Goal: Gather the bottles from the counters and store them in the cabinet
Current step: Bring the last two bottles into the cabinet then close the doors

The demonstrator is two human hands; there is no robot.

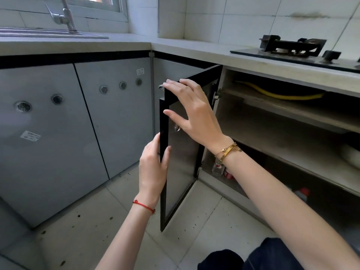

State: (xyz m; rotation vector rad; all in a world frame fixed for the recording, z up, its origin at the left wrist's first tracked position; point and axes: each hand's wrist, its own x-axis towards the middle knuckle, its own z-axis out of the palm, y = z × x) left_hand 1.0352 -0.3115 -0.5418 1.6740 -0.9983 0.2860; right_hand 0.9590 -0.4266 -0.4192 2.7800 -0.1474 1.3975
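My left hand (pixel 153 164) pinches the cabinet door (pixel 181 152) edge; my right hand (pixel 191 112) rests spread-fingered on its top. Bottles (pixel 219 166) stand low inside: light, slippery, probably best gripped mid-body.

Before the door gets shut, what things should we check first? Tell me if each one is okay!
1. Bottles inside the cabinet: ok, a clear bottle and a red-labelled bottle stand on the bottom shelf.
2. Counters cleared of bottles: ok in the part shown; only the stove and sink are there.
3. Hold on the cabinet door: ok, the left hand grips its front edge and the right hand rests fingers on its top edge.
4. Doorway free of bottles: ok, both stand behind the shelf's front lip.
5. Fingers clear of the hinge side: ok.
6. More bottles deeper inside: cannot tell, too dark.
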